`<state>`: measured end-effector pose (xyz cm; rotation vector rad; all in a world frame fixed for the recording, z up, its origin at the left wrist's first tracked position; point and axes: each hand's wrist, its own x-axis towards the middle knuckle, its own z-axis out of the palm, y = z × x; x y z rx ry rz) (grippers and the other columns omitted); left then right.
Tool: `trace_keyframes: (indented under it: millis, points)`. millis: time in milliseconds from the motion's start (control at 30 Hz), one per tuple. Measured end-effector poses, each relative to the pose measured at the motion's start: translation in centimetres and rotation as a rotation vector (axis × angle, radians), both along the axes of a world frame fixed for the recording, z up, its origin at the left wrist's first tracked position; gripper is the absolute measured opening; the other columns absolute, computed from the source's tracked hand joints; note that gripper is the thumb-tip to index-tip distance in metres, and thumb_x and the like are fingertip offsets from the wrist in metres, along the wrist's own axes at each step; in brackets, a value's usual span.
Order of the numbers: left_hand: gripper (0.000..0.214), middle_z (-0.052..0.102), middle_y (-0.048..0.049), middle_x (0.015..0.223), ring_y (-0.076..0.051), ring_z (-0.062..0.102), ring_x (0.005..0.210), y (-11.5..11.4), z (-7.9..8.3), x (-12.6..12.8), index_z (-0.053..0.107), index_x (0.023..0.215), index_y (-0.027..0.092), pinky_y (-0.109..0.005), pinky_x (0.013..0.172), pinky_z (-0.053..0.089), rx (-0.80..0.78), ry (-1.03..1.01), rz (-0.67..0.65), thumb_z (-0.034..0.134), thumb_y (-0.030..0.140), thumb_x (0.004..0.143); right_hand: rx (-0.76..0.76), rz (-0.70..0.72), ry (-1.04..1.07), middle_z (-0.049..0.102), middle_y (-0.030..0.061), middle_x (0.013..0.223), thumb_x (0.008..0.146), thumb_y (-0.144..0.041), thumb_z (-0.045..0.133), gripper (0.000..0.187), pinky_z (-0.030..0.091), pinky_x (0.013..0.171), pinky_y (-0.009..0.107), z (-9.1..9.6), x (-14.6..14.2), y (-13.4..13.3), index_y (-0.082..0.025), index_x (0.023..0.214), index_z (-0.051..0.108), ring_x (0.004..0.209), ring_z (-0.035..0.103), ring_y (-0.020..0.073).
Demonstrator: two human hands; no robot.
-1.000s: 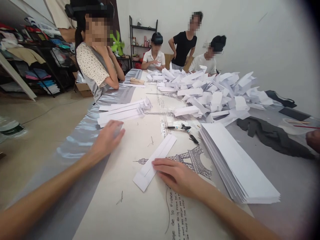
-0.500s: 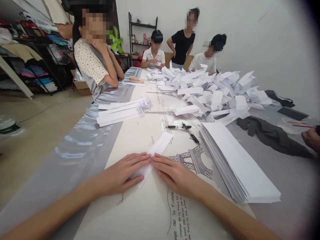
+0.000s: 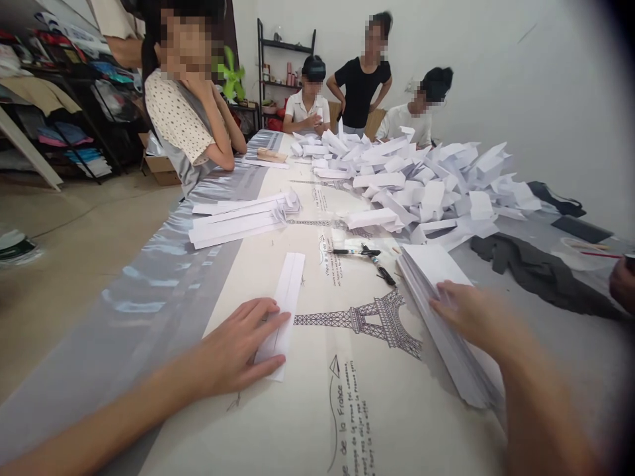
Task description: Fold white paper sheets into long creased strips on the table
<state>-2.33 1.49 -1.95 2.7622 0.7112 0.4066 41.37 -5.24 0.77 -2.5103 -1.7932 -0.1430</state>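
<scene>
My left hand (image 3: 248,347) lies on a narrow folded paper strip (image 3: 292,274), fingers spread and pressing its lower half against the table. The strip is white with creases along its length and points away from me. To the right, my right hand (image 3: 471,317) is at a stack of folded white paper sheets (image 3: 421,264). Its thumb and fingertips are close together on the left edge of the upper sheet, in a pinch. My hand and forearm hide the right part of the stack.
A big heap of folded white papers (image 3: 426,172) covers the far right. More strips (image 3: 238,225) lie at the left edge. Pens (image 3: 357,251), a dark cloth (image 3: 526,271) and a printed tablecloth (image 3: 307,410) are near. Several people are around the table.
My right hand has left the strip and moved right to the paper stack. The strip has turned to point more straight ahead, with my left hand still on it.
</scene>
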Motion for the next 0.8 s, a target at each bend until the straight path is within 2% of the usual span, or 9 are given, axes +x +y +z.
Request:
trace_keyframes:
  millis: [67,167,400,600,800]
  points:
    - [0.047,0.054,-0.0137,0.136,-0.033,0.052,0.129,0.0,0.0,0.0,0.048,0.145,0.023,-0.046,0.105,0.052,0.003,0.003,0.001,0.055,0.04,0.102,-0.025,-0.036,0.034,0.076,0.0136,0.087,0.091,-0.03,0.053,0.026,0.049,0.066,0.036,0.5,-0.1,0.0,-0.017,0.097,0.075,0.077,0.071,0.0294]
    - [0.047,0.054,-0.0135,0.137,-0.033,0.051,0.13,0.0,0.0,0.0,0.047,0.146,0.023,-0.045,0.105,0.052,-0.001,0.011,0.0,0.054,0.04,0.103,0.005,-0.069,0.063,0.074,0.0114,0.078,0.09,-0.026,0.053,0.027,0.044,0.063,0.033,1.4,-1.2,0.0,-0.018,0.089,0.079,0.071,0.068,0.0264]
    - [0.047,0.052,-0.0133,0.141,-0.032,0.049,0.135,-0.1,0.0,-0.3,0.044,0.149,0.025,-0.047,0.109,0.05,0.003,0.029,-0.016,0.052,0.04,0.105,0.055,-0.154,0.097,0.076,0.0158,0.08,0.085,-0.024,0.056,0.028,0.04,0.06,0.034,2.9,-2.3,-0.4,-0.015,0.086,0.082,0.067,0.065,0.0258]
    - [0.046,0.054,-0.0133,0.139,-0.032,0.051,0.133,-0.2,0.0,-0.2,0.047,0.147,0.025,-0.047,0.108,0.051,0.006,0.008,-0.015,0.052,0.041,0.104,0.069,-0.193,0.137,0.075,0.0168,0.078,0.083,-0.034,0.06,0.028,0.04,0.058,0.035,3.4,-2.4,-0.6,-0.017,0.082,0.082,0.064,0.062,0.0261]
    - [0.046,0.054,-0.0129,0.14,-0.033,0.05,0.135,-0.2,-0.1,-0.3,0.047,0.148,0.025,-0.048,0.109,0.051,-0.011,0.006,-0.011,0.052,0.039,0.104,0.035,-0.17,0.163,0.072,0.0126,0.073,0.083,-0.039,0.062,0.028,0.039,0.058,0.035,3.2,-2.3,-0.5,-0.018,0.074,0.078,0.063,0.061,0.0254]
